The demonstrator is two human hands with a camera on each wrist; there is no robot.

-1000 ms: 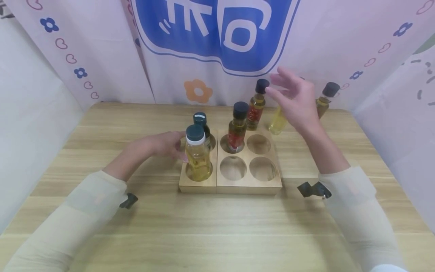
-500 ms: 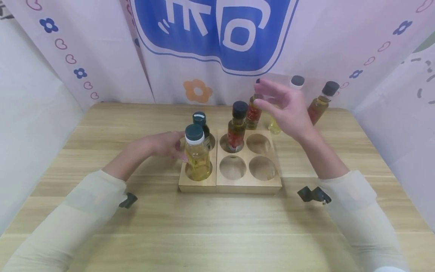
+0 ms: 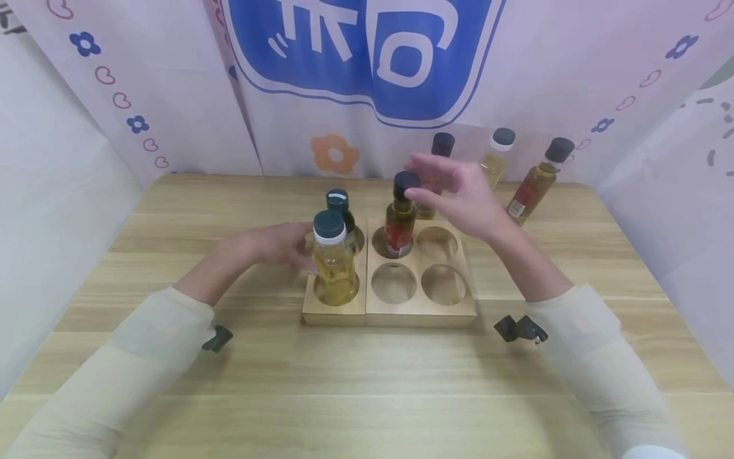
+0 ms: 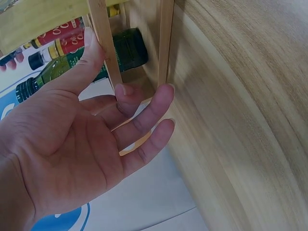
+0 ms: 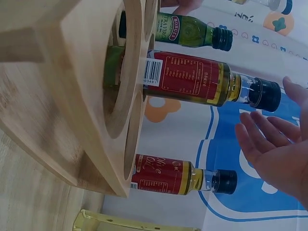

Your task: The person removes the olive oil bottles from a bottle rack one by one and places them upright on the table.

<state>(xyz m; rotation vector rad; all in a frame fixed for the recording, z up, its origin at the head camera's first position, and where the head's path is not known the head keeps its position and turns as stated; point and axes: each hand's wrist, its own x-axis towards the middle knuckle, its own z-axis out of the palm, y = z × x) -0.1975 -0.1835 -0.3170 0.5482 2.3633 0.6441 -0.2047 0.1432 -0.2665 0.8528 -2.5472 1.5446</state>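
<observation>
In the head view a wooden rack (image 3: 420, 320) with round holes stands mid-table. My left hand (image 3: 278, 245) holds its left side. In the left wrist view my thumb lies on the upper board (image 4: 105, 48) and fingertips meet the board edges. My right hand (image 3: 461, 197) hovers with spread fingers around the black cap of a red-labelled olive oil bottle (image 3: 399, 233) in a back hole; the right wrist view shows a gap between fingers and cap (image 5: 267, 95). A yellow oil bottle (image 3: 335, 271) fills the front-left hole. Behind it stands a green olive oil bottle (image 5: 192, 32).
Behind the rack, partly covered by my right hand, is another red-labelled bottle (image 3: 443, 145). To its right stand a yellow oil bottle (image 3: 492, 167) with a white-ringed dark cap and a third red-labelled bottle (image 3: 533, 191). A patterned curtain (image 3: 287, 127) hangs behind the table.
My right hand has moved left and down from over the back bottles to the capped bottle in the rack. The left hand stays at the rack's side, and the bottles have not moved.
</observation>
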